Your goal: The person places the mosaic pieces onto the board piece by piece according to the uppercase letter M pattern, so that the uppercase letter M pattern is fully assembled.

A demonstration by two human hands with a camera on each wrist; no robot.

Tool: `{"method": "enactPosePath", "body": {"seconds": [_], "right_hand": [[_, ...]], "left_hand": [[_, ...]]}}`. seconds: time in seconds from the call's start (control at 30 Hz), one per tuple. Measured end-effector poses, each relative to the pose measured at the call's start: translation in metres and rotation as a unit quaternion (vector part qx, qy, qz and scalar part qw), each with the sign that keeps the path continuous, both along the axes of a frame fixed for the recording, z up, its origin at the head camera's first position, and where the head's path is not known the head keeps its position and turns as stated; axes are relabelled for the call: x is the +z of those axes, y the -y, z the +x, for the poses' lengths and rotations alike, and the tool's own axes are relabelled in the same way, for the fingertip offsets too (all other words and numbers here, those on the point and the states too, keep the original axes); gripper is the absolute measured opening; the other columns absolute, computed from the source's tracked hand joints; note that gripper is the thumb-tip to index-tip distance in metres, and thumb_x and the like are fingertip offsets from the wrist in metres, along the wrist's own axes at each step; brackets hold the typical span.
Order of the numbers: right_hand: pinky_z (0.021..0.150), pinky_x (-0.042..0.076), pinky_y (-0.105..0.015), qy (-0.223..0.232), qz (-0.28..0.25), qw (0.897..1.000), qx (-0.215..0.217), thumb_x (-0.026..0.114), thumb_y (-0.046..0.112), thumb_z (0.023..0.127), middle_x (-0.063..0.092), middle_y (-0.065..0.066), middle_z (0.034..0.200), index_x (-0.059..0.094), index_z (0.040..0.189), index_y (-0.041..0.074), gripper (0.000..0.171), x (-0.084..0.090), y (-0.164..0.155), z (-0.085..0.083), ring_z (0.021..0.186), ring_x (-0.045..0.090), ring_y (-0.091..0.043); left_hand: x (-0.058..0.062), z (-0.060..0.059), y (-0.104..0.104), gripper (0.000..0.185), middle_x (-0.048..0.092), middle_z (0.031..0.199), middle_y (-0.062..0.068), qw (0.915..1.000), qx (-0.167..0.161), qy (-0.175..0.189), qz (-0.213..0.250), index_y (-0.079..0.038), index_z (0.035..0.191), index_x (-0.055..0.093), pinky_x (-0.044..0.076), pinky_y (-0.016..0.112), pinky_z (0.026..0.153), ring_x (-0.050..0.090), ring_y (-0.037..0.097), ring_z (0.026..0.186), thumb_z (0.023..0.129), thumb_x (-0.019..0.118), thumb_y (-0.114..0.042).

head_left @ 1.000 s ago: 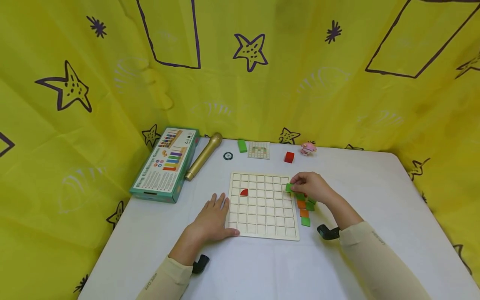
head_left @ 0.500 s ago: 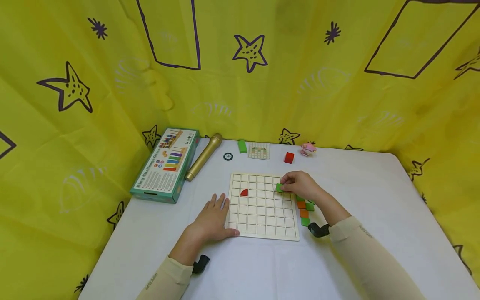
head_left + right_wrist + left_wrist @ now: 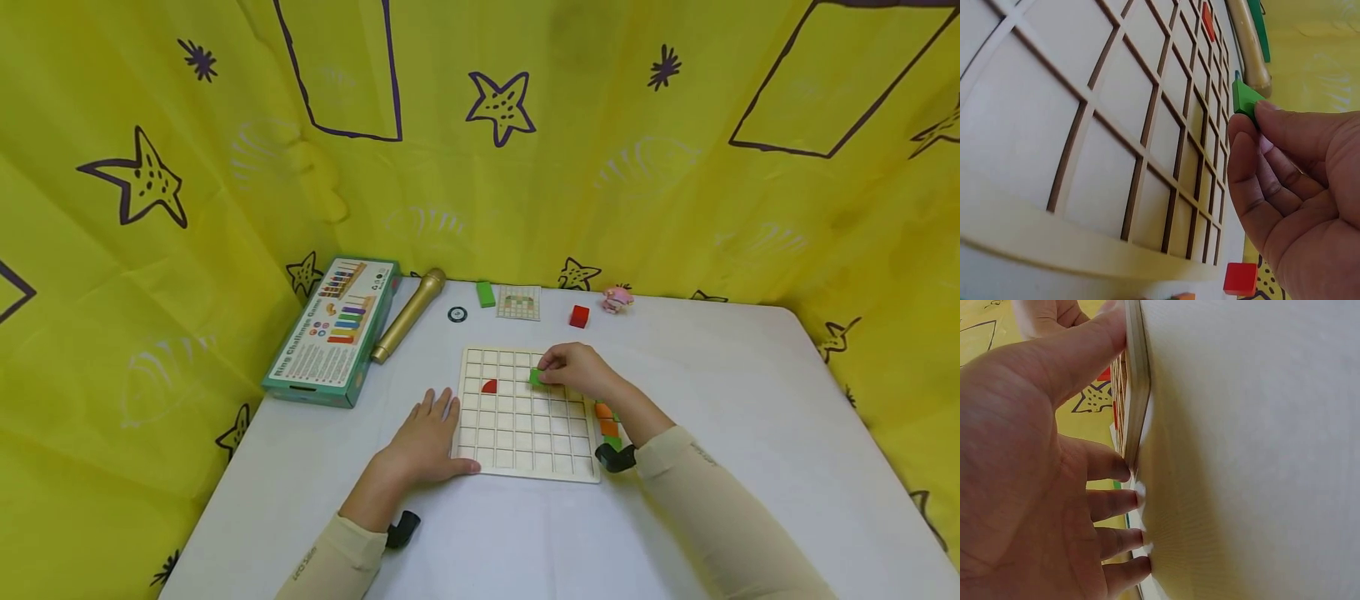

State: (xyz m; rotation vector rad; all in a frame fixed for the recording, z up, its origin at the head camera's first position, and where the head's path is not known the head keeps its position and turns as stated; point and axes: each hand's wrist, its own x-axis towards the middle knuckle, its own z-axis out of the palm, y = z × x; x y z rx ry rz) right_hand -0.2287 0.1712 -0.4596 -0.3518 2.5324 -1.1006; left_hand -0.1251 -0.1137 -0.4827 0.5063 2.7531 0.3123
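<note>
A cream grid board (image 3: 517,437) lies on the white table, with a red quarter-circle tile (image 3: 490,387) in one of its upper-left cells. My left hand (image 3: 420,442) rests at the board's left side with fingers extended. In the left wrist view, the thumb (image 3: 1088,353) touches the board's edge. Between thumb and fingertips my right hand (image 3: 583,372) pinches a green square tile (image 3: 536,377) over the board's upper right part. The right wrist view shows this green tile (image 3: 1245,100) held tilted and apart from the grid.
Orange tiles (image 3: 609,428) and green ones lie right of the board, partly hidden by the right arm. Behind it are a pattern card (image 3: 518,302), a green block (image 3: 486,294), a red block (image 3: 579,317), a pink toy (image 3: 617,300), a round chip (image 3: 457,314), a gold microphone (image 3: 408,317) and a game box (image 3: 330,333).
My right hand has carried the green tile leftward from the board's right edge to further over the grid. The left hand has stayed in place.
</note>
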Motion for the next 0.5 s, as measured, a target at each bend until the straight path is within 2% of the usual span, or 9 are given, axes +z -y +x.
{"method": "enactPosePath", "body": {"seconds": [0.5], "right_hand": [[0.077, 0.048, -0.031, 0.005, 0.006, 1.000, 0.016, 0.076, 0.019, 0.091, 0.067, 0.000, 0.086, 0.072, 0.097, 0.009, 0.012, -0.012, 0.025, -0.003, 0.083, 0.058, -0.017]], "left_hand": [[0.003, 0.001, 0.000, 0.110, 0.021, 0.164, 0.020, 1.0000, 0.001, 0.007, 0.002, 0.003, 0.156, 0.029, 0.020, 0.052, 0.120, 0.012, 0.044, 0.151, 0.081, 0.071, -0.066]]}}
